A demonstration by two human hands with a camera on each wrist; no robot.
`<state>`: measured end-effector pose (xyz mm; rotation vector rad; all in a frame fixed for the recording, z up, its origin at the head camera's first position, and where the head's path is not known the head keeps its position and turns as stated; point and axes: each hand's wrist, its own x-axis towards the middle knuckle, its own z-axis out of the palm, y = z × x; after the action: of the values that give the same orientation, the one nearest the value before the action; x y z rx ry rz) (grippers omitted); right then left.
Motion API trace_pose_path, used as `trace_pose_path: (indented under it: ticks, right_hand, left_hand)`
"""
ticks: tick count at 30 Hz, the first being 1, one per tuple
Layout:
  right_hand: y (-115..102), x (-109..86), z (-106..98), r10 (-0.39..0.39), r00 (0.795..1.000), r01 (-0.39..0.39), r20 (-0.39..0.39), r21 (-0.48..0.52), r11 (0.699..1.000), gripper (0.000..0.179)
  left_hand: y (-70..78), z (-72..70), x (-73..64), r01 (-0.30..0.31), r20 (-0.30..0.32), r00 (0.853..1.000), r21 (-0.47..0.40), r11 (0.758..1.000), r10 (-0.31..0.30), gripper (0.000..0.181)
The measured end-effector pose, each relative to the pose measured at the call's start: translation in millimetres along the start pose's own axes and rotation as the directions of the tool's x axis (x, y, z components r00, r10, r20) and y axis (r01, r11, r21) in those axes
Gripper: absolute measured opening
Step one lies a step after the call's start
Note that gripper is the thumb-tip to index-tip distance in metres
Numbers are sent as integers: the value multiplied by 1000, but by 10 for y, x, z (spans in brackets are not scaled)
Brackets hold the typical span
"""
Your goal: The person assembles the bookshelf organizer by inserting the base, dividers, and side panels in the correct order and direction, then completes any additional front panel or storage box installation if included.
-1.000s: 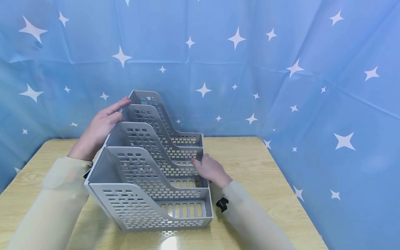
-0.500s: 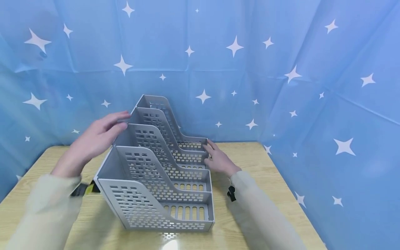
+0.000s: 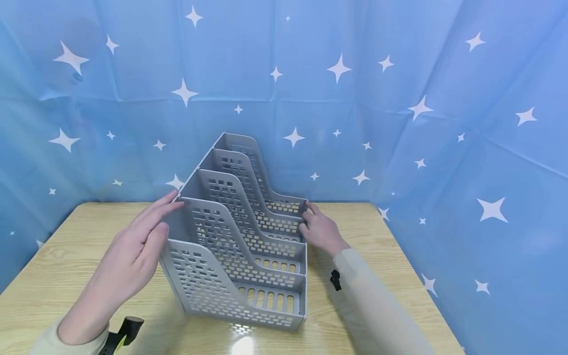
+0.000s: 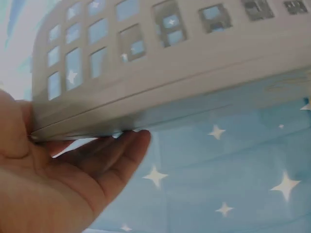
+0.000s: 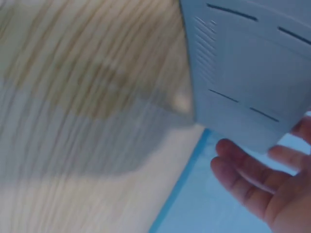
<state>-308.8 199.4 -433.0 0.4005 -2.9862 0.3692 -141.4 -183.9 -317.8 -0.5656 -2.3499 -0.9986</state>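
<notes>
A grey plastic file holder stands on the wooden table, its slatted compartments side by side from near to far. The fingers of my left hand are stretched out, tips at the tall back edge near the closest compartment. In the left wrist view, that hand's fingers lie along the back panel beside the perforated side wall. My right hand touches the low front at the far corner with loosely bent fingers. From the right wrist, the smooth front panel shows, with fingertips near its corner.
The light wood table extends to both sides of the holder. Behind it hangs a blue curtain printed with white stars, close to the table's far edge. Black straps with small devices sit at both wrists.
The left hand has slid along the back edge toward the near end. The right hand has shifted from the middle of the front to its far corner. The holder has turned slightly.
</notes>
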Motion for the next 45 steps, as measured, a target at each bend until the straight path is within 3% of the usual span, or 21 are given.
trace_pose_path:
  ticks: [4,9,14,17,21,23,25,28,32,34,39,42,45]
  right_hand:
    - [39,-72,-108,2,1000,-2,-11,-20,1000,37]
    - [88,-120,-365,14,999,-17,52,58,998,23]
    - [244,-84,-475,73,997,-76,31,101,992,33]
    - [344,-105,-426,83,994,-90,74,96,991,30]
    - [404,-174,-336,95,987,-107,129,86,991,36]
    - [398,-206,-308,108,987,-118,120,84,989,42]
    - [371,-238,-290,119,989,-126,92,82,989,41]
    - [315,-290,-268,130,990,-134,56,73,988,39]
    - [187,-395,-240,158,987,-161,31,110,981,35]
    - [93,-458,-221,189,981,-194,42,162,968,34]
    - [-118,-574,-127,244,969,-246,41,273,930,31]
    - [-189,-598,-60,243,970,-225,-27,296,928,35]
    - [-222,-587,3,236,965,-193,-114,300,934,43]
  left_hand:
    - [-160,65,113,-27,8,1000,-90,996,28,44]
    - [-413,56,279,-41,101,993,-221,974,64,46]
    - [-691,40,512,-9,185,979,-354,935,79,48]
    - [-818,46,672,114,258,966,-409,906,-5,50]
    - [-916,54,861,326,330,920,-343,881,-212,58]
    - [-935,71,923,387,303,904,-279,879,-301,66]
    - [-932,95,942,411,247,902,-238,880,-354,71]
    - [-891,139,860,427,176,898,-121,896,-404,74]
    - [-825,235,579,403,203,896,2,915,-395,73]
    - [-802,308,416,379,234,898,23,925,-373,71]
    - [-785,545,91,366,291,886,41,930,-361,70]
    - [-787,687,-9,379,303,877,41,925,-373,70]
    - [-790,780,-62,388,285,880,31,921,-380,69]
